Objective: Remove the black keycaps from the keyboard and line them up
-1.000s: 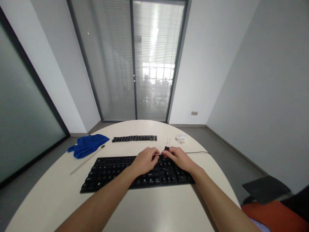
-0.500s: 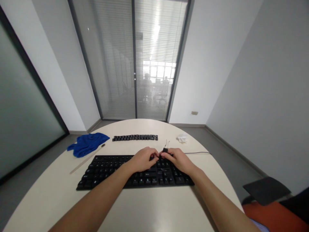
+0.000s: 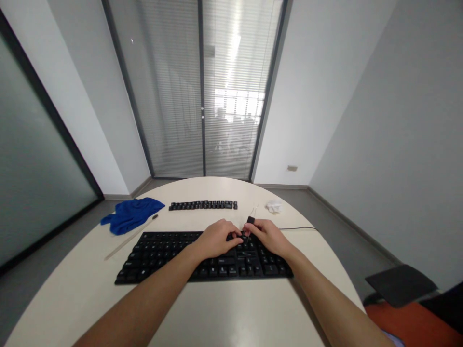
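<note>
My right hand (image 3: 269, 237) pinches a keycap puller with a black grip (image 3: 251, 220) and thin wire loops, held tilted over the upper right part of a black keyboard (image 3: 162, 253). Just left of it, my left hand (image 3: 219, 238) rests over the keys. Its thumb and forefinger curl close together beside the puller's lower wires; whether a small thing sits between them I cannot make out. Beyond the keyboard, loose black keycaps (image 3: 202, 205) lie in a row on the table.
On the pale round table (image 3: 224, 308), a crumpled blue cloth (image 3: 132, 214) and a thin dark-tipped brush (image 3: 130, 237) lie at left. White crumpled tissue (image 3: 274, 206) sits at the far right, near the keyboard's cable (image 3: 298, 228). An orange-seated chair (image 3: 412, 323) stands at right.
My right hand has tilted the keycap puller and shifted it slightly right. My left fingertips have moved a little to the right, over the keys.
</note>
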### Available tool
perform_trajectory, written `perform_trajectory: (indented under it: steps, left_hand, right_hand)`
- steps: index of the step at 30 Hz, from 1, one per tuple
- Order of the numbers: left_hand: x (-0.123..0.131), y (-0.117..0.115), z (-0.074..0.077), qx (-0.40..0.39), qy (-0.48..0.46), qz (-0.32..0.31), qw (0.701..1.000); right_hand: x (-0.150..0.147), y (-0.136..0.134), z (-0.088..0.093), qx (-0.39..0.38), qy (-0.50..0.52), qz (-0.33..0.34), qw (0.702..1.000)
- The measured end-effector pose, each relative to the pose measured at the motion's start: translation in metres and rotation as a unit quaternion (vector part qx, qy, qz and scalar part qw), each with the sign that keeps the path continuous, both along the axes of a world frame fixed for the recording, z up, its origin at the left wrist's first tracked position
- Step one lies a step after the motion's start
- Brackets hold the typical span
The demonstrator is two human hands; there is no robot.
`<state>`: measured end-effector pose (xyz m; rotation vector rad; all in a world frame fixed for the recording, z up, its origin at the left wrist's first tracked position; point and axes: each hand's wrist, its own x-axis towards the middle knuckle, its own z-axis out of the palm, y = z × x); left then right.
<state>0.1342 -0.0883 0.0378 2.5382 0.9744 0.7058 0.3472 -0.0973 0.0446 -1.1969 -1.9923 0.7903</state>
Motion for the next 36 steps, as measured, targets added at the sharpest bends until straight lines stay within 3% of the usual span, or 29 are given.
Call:
perform_trajectory:
  steps: [7, 13, 17, 22, 36]
  left_hand:
    - [0.000, -0.003, 0.001, -0.022, -0.020, 0.007, 1.000]
    - [-0.001, 0.004, -0.007, -0.081, -0.071, 0.021, 0.994]
    - [-0.002, 0.008, -0.010, -0.154, -0.124, -0.006, 0.980]
    - [-0.003, 0.009, -0.009, -0.179, -0.156, -0.021, 0.971]
    - [-0.003, -0.006, 0.005, -0.052, -0.083, -0.034, 0.995]
  right_hand:
    - [-0.003, -0.003, -0.002, 0.010, 0.043, -0.016, 0.999]
    - [-0.006, -0.008, 0.000, -0.005, 0.078, -0.021, 0.997]
    - [-0.006, -0.008, 0.002, -0.002, 0.070, -0.033, 0.997]
    - [-0.006, -0.007, 0.002, 0.004, 0.064, -0.030, 0.997]
    - [-0.006, -0.004, -0.003, -0.032, 0.110, -0.026, 0.993]
